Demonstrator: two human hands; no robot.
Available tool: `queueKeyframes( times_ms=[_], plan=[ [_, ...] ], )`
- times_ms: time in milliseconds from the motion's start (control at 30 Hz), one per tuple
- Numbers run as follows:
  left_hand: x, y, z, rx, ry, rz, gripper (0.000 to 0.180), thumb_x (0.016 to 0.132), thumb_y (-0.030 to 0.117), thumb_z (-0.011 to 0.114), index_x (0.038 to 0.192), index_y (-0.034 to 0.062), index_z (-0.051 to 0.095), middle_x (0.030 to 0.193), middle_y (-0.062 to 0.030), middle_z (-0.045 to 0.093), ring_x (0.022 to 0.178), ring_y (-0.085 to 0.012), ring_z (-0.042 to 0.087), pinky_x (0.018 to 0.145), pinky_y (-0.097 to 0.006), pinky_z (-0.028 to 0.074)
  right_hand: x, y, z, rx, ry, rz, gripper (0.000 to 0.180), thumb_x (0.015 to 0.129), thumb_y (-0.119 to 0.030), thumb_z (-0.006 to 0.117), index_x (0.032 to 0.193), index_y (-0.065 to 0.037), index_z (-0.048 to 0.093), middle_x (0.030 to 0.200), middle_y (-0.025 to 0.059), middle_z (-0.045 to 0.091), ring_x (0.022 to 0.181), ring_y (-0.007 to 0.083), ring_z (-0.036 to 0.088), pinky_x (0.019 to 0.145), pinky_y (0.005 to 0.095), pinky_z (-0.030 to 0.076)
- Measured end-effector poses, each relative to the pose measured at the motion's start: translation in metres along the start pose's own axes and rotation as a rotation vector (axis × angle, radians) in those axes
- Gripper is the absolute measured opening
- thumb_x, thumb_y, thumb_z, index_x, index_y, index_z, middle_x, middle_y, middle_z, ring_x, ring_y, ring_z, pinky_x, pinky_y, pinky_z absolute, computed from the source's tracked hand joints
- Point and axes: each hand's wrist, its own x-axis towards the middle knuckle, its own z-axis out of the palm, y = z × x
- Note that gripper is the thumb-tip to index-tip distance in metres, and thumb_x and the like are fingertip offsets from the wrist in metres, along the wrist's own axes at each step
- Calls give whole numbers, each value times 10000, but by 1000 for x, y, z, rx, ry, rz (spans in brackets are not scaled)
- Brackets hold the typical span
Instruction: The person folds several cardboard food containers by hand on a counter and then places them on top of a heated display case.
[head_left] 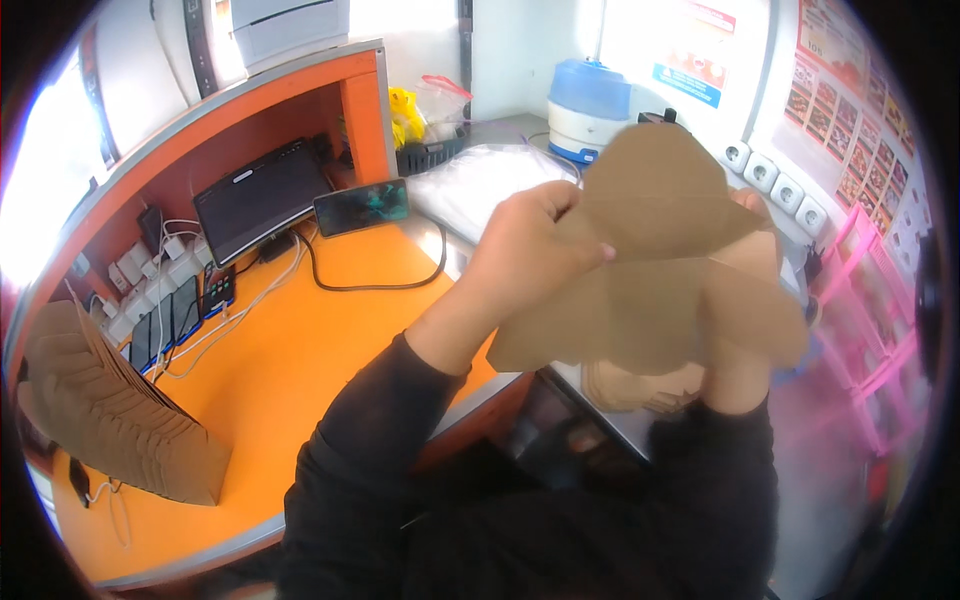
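Note:
In front of me I hold up a brown cardboard box blank (650, 310), with rounded flaps and crease lines, partly folded. My left hand (535, 245) is closed on its left edge, the thumb lying on the near face. At the right edge is my right hand (752, 203), its fingertips showing at the top while most of it is hidden behind the cardboard. Below the held piece, a stack of similar brown blanks (640, 388) lies on the light worktop, partly covered by it.
On the orange desk (340, 330) at left stand a leaning row of brown cardboard pieces (125, 410), a dark monitor (265, 195), a phone (362, 207) and cables. Behind are a blue-and-white appliance (590, 105) and wall sockets (775, 185). A pink rack (870, 330) stands at right.

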Motion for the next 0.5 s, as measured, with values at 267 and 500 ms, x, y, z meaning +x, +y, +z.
queueKeyframes(
  times_ms=[267,500],
  plan=[
    [7,-8,-3,-554,-21,75,382,664,89,683,1004,-26,554,876,-111,614,771,-160,589,716,-277,463,-1,6,2,-127,41,-57,410,766,-346,579,995,-20,477,1108,196,426,1007,274,484,849,354,415],
    [0,-13,8,-209,-4,129,337,751,122,635,1042,-23,544,931,-91,610,820,-139,577,747,-283,454,1,7,7,-227,70,-128,425,751,-368,598,983,-32,479,1132,206,409,1017,285,479,854,364,417]
  ],
)
